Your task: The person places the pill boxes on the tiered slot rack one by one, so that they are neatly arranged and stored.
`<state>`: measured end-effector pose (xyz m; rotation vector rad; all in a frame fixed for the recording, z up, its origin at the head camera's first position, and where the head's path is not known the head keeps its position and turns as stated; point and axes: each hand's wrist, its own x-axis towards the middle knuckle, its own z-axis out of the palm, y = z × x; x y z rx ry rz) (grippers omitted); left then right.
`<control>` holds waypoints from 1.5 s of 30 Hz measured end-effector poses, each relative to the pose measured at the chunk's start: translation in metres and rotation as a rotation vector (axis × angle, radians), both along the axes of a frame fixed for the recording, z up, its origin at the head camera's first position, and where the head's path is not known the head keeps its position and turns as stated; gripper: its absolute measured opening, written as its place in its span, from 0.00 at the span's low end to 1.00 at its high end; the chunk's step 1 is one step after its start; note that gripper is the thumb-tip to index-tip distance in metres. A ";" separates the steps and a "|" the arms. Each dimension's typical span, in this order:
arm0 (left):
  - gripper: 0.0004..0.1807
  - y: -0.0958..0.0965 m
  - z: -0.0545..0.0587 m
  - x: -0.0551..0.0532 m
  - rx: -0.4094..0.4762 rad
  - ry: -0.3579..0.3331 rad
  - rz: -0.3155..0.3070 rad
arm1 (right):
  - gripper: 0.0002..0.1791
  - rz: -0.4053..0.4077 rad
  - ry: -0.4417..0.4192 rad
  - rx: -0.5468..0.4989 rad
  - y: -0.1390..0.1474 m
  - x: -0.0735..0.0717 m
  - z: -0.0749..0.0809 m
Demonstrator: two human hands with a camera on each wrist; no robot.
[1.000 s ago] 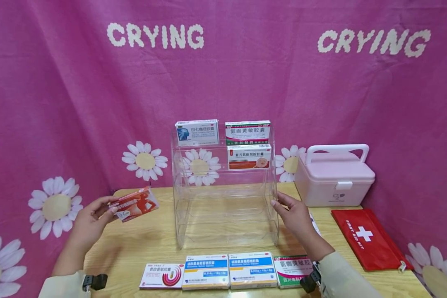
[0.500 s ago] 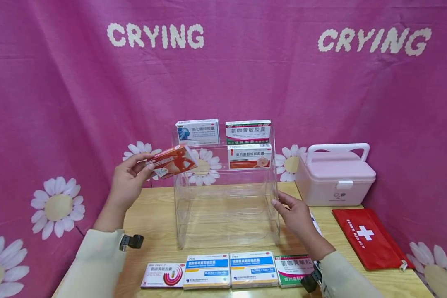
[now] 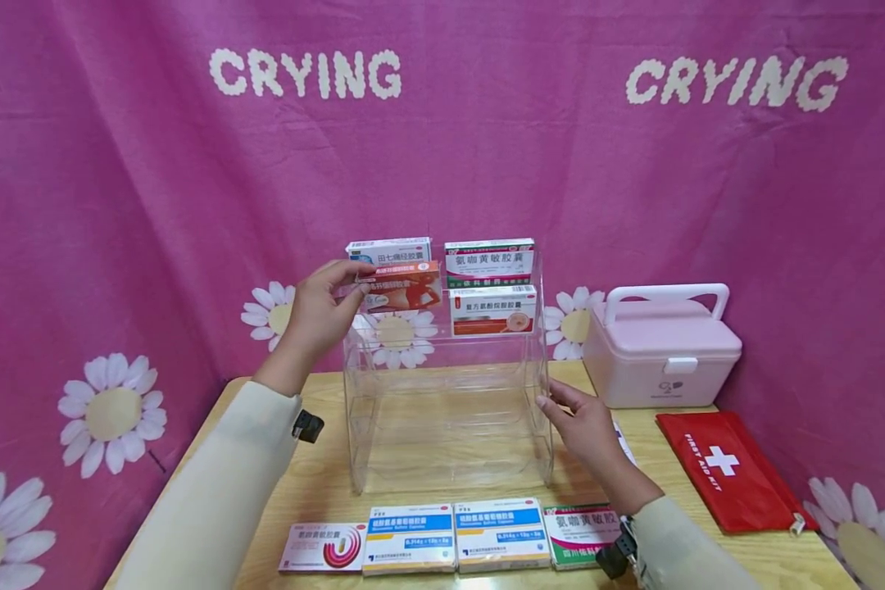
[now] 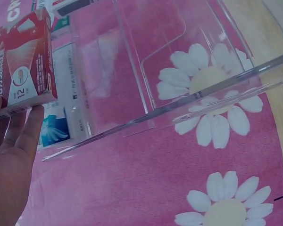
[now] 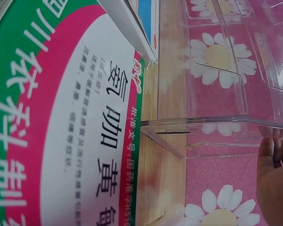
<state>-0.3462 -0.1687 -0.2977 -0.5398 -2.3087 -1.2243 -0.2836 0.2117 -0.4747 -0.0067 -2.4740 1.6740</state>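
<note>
My left hand [image 3: 323, 307] pinches a red-orange medicine box [image 3: 406, 288] between thumb and fingers, with the thumb in front. This box is at the left side of the second tier of a clear acrylic display rack [image 3: 450, 475], overlapping the lower part of a white-and-blue medicine box [image 3: 406, 251] on the top tier. Whether it touches the rack cannot be told. In the left wrist view the fingers lie under the red-orange box [image 4: 26, 61]. My right hand [image 3: 584, 426] grips the rack's right side edge; its fingers are partly hidden behind the panel.
A green-and-white box [image 3: 489, 264] and a white-and-red box [image 3: 492, 313] sit on the rack's right. Several medicine boxes [image 3: 409, 541] lie along the front of the wooden table. To the right are a pink carrying case [image 3: 656, 360] and a red first aid pouch [image 3: 730, 475].
My left hand has carried the red-orange box up and rightward from beside the rack to its second tier, and the box has been levelled from a tilt. The right hand stays put.
</note>
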 end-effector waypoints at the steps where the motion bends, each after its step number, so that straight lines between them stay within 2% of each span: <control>1: 0.17 0.000 -0.001 -0.002 -0.012 -0.004 0.007 | 0.29 -0.002 0.004 0.003 0.000 0.000 0.000; 6: 0.17 0.000 -0.008 -0.010 -0.065 -0.005 0.047 | 0.28 -0.008 0.017 0.019 -0.001 0.001 -0.003; 14: 0.18 0.005 -0.017 -0.010 -0.103 -0.036 0.065 | 0.29 -0.001 0.018 0.017 0.001 0.000 -0.002; 24: 0.18 0.009 -0.017 -0.011 -0.180 -0.054 0.109 | 0.29 -0.002 -0.002 0.019 0.000 -0.001 -0.003; 35: 0.18 0.014 -0.014 -0.012 -0.301 -0.111 0.148 | 0.30 -0.003 -0.011 0.011 0.001 0.000 -0.002; 39: 0.18 0.015 -0.015 -0.010 -0.355 -0.108 0.152 | 0.31 0.002 -0.021 -0.001 0.001 0.000 -0.001; 45: 0.16 0.016 -0.017 -0.010 -0.432 -0.069 0.150 | 0.31 0.007 -0.033 -0.002 0.001 0.000 0.001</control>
